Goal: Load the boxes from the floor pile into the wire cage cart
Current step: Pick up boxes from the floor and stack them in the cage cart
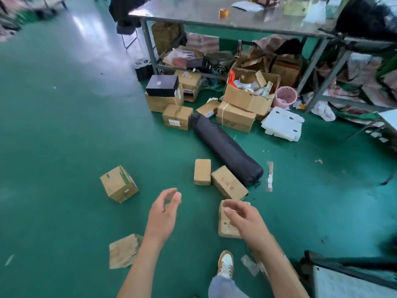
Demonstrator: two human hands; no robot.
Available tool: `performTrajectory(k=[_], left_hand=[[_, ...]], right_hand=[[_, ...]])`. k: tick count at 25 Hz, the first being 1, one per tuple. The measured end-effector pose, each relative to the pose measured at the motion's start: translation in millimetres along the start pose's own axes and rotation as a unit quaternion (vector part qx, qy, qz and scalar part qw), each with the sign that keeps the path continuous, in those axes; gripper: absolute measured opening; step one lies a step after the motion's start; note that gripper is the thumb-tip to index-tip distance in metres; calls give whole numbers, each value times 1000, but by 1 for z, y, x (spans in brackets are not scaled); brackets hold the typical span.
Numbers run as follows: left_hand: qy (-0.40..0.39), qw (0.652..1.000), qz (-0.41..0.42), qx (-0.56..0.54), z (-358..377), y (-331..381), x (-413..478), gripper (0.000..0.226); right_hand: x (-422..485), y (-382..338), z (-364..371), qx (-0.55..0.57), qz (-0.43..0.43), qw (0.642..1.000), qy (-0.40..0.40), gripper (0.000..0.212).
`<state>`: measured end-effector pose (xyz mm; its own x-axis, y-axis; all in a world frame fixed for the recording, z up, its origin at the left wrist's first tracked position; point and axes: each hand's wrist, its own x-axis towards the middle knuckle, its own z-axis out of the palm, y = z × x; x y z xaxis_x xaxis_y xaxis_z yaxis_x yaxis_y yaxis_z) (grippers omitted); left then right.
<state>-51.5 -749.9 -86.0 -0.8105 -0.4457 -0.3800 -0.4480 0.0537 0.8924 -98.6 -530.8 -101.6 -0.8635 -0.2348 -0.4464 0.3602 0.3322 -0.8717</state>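
Observation:
Several small cardboard boxes lie scattered on the green floor. One tilted box (pixel 118 184) sits to the left, two (pixel 202 172) (pixel 229 183) lie side by side ahead, one (pixel 225 229) rests partly under my right hand, and a crumpled one (pixel 123 250) is beside my left forearm. My left hand (pixel 164 211) hovers above the floor, fingers apart and empty. My right hand (pixel 242 216) is spread over the nearest box, holding nothing. A dark corner of the cart frame (pixel 311 258) shows at the bottom right.
A long black bag (pixel 223 147) lies on the floor beyond the near boxes. Further back stands a pile of larger boxes (pixel 236 117), a black box (pixel 162 85), a pink basket (pixel 285 96) and white foam (pixel 281 123) beside a metal table (pixel 193 11). My shoe (pixel 225 264) is below.

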Motion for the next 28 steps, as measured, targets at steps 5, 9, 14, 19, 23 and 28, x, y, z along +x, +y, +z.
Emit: performTrajectory(k=[5, 9, 14, 19, 23, 28], left_hand=[[-3, 997, -25, -70, 50, 47, 42, 25], [-35, 989, -71, -128, 92, 65, 68, 31], [-92, 989, -95, -72, 145, 72, 109, 28], [-192, 978, -83, -1, 200, 70, 147, 24], [-272, 957, -97, 41, 228, 64, 190, 20], [-308, 933, -142, 118, 260, 8, 260, 17]], right_hand=[[62, -21, -52, 19, -1, 1000, 4, 24], [92, -22, -102, 44, 19, 998, 40, 21], [106, 0, -142, 91, 64, 987, 120, 18], [117, 21, -150, 124, 127, 968, 178, 15], [133, 31, -149, 150, 162, 944, 246, 14], [180, 90, -125, 216, 226, 911, 270, 15]])
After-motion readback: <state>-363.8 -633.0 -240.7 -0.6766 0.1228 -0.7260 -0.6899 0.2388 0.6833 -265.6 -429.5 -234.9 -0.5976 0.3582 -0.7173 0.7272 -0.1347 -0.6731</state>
